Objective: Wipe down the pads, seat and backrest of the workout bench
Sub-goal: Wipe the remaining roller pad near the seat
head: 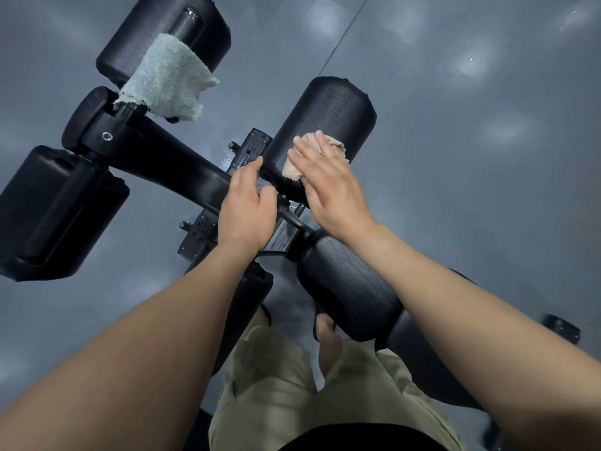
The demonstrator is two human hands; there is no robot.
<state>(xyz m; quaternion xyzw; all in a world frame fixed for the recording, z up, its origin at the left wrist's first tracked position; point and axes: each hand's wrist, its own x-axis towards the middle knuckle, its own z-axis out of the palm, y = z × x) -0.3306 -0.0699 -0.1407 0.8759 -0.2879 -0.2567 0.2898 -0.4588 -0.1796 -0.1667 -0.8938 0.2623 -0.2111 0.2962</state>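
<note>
One right hand (pixel 328 187) flat on cloth (pixel 293 169), pad (pixel 325 115)

view: one head-worn wide-angle camera
position: above the bench (pixel 182 169)
facing: forward and steeply down onto the floor (pixel 455 190)
nearness: close, bench within arm's reach, filling mid-frame

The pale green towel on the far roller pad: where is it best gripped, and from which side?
Probably pinch the loose lower end of the towel, which hangs free off the roller pad, coming from the near right side; its upper part lies draped flat, offering no fold to catch.
</note>
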